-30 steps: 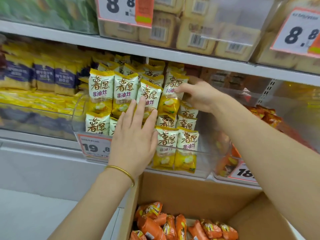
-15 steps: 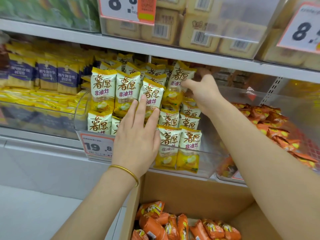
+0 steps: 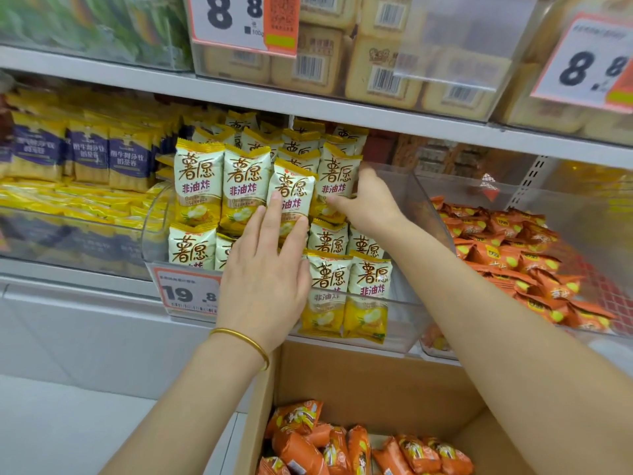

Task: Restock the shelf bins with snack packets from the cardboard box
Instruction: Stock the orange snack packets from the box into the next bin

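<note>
While the left hand (image 3: 263, 279) presses flat on yellow packets (image 3: 198, 180), covering several, the right hand (image 3: 368, 205) pinches the top packet (image 3: 339, 176), fingers hidden behind it; the box (image 3: 376, 382) is cut off.

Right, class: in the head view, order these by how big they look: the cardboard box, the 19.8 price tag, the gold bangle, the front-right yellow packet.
1. cardboard box, though cropped by the frame.
2. front-right yellow packet and 19.8 price tag: alike; the left hand hides part of the tag.
3. gold bangle, smallest.
</note>
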The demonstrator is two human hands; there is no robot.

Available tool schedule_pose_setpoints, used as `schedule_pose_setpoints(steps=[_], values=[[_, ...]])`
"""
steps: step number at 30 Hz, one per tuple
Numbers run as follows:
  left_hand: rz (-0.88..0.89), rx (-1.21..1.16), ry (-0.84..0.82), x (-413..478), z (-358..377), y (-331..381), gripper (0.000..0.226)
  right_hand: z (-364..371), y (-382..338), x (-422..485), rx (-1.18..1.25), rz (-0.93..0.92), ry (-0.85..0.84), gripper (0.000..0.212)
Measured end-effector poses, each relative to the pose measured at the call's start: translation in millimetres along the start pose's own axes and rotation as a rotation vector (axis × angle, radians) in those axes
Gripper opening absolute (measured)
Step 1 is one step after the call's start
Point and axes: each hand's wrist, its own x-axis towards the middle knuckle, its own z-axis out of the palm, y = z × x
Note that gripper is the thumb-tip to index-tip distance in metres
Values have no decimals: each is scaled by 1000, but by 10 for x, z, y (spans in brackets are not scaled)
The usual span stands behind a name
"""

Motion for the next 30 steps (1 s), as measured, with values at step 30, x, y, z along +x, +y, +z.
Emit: schedule_pose_setpoints(steps=[30], values=[[657, -234, -727, -1861, -134, 631, 41, 29, 2980, -3816, -808, 410, -1157, 45]])
